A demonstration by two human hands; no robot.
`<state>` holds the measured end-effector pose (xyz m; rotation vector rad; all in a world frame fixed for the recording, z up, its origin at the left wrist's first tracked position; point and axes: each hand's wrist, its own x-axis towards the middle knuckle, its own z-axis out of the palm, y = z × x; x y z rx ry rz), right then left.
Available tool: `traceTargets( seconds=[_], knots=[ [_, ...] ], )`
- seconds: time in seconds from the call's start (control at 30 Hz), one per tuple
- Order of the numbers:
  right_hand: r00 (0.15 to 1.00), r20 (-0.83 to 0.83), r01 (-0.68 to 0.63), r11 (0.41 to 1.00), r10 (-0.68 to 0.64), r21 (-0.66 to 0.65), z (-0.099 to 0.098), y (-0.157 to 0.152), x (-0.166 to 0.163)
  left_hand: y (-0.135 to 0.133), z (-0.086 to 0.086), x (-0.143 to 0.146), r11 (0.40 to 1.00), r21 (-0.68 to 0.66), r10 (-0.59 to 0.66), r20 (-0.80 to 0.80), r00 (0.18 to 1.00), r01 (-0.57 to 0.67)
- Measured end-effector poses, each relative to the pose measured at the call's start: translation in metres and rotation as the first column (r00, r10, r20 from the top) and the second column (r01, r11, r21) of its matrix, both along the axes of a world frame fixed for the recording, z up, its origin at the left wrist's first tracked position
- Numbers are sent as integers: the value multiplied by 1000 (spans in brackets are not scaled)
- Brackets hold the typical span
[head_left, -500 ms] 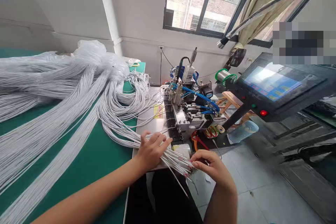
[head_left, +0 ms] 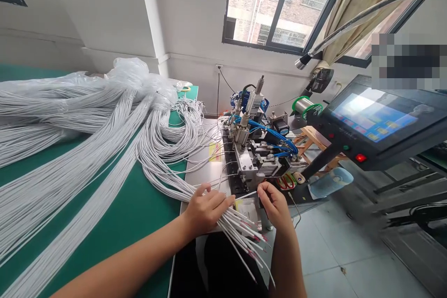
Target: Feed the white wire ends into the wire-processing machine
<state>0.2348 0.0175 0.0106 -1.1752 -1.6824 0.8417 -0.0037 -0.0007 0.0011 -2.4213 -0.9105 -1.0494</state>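
Observation:
A bundle of thin white cables [head_left: 167,185] loops down from the table, and its loose ends, some with pinkish-red tips, fan out over the near edge. My left hand [head_left: 206,208] lies over this bundle, its fingers wrapped round several cables at the metal plate. To its right, my right hand [head_left: 274,202] pinches the end of one white cable [head_left: 247,194], drawn apart from the others. That end is just in front of a bench machine [head_left: 247,149] with metal cylinders and blue air hoses. The fingers hide the cable's very tip.
More white cables, partly in plastic wrap [head_left: 127,73], cover the green table [head_left: 118,228] at left. A control screen [head_left: 377,114] with a lit red button stands at right, beside a solder-like wire spool [head_left: 303,107] and a clear bluish plastic container [head_left: 331,180].
My right hand has moved up from the loose ends towards the machine, one cable end in its fingers. The left hand stays on the bundle. The view has shifted slightly.

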Motion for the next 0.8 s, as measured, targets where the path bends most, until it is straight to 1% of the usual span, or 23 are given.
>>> traceTargets(
  seconds=[0.13,0.23,0.3,0.43,0.5,0.57,0.67,0.73,0.8],
  knots=[
    [991,-133,-5,999,10,32,-4,7,-10,6,-6,4,999,-39,-28,-3,1000,28],
    [987,-156,-44,999,46,17,-7,10,-9,9,-9,6,997,-73,20,-4,1000,-20],
    [994,-104,-29,1000,28,-7,-9,11,-6,9,-10,7,994,-82,68,10,998,-67],
    [994,104,24,1000,-22,-17,-14,16,-2,7,-9,8,986,-101,136,5,991,-135],
    [991,133,23,999,-18,-34,-18,21,-1,7,-10,9,980,-120,159,-11,987,-159],
    [996,91,5,997,2,-83,-23,26,-1,7,-10,10,972,-142,185,-21,983,-186],
    [999,-34,-41,982,36,-182,-32,32,-1,7,-9,11,963,-171,206,-30,978,-208],
    [990,-141,-62,966,27,-251,-39,34,-2,7,-8,11,957,-194,211,-45,976,-216],
    [966,-258,-74,943,-13,-325,-45,35,-5,7,-7,11,951,-211,218,-64,974,-227]
  ],
)
